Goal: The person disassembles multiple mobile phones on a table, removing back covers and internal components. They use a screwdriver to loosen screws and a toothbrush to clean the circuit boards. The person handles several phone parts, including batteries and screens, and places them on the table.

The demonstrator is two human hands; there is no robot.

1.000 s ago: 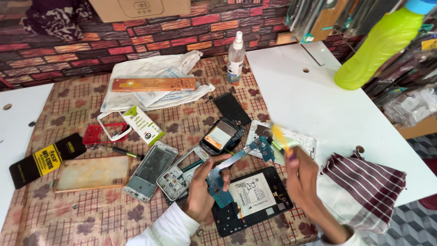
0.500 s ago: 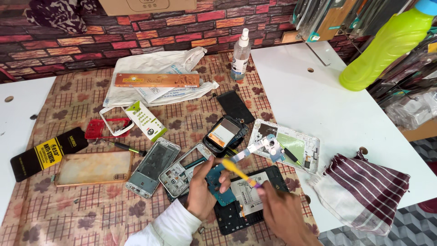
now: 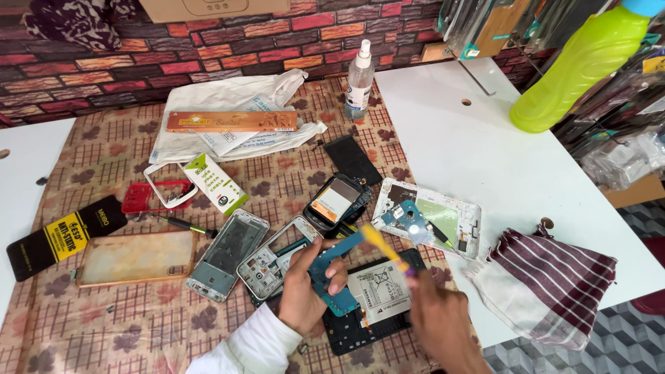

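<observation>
My left hand (image 3: 305, 287) pinches a blue circuit board (image 3: 331, 266) and holds it over an opened black phone body (image 3: 360, 325) with a white battery (image 3: 379, 294) in it. My right hand (image 3: 440, 318) grips a yellow pry tool (image 3: 383, 247), its tip slanting up to the left over the board and battery. To the right lies a white phone frame (image 3: 443, 218) with blue and green parts inside. Just above the left hand sits a small dark phone with an orange screen (image 3: 334, 201).
Two silver phone frames (image 3: 228, 255) and a tan phone back (image 3: 135, 257) lie left on the patterned cloth (image 3: 138, 325). A screwdriver (image 3: 176, 223), a red frame, boxes, a white bag and a spray bottle (image 3: 360, 79) lie beyond. A striped cloth (image 3: 551, 287) and green bottle (image 3: 578, 66) are on the white table.
My right hand came down from the white frame with the yellow tool and now holds it over the board and battery. The left hand stays on the blue board.
</observation>
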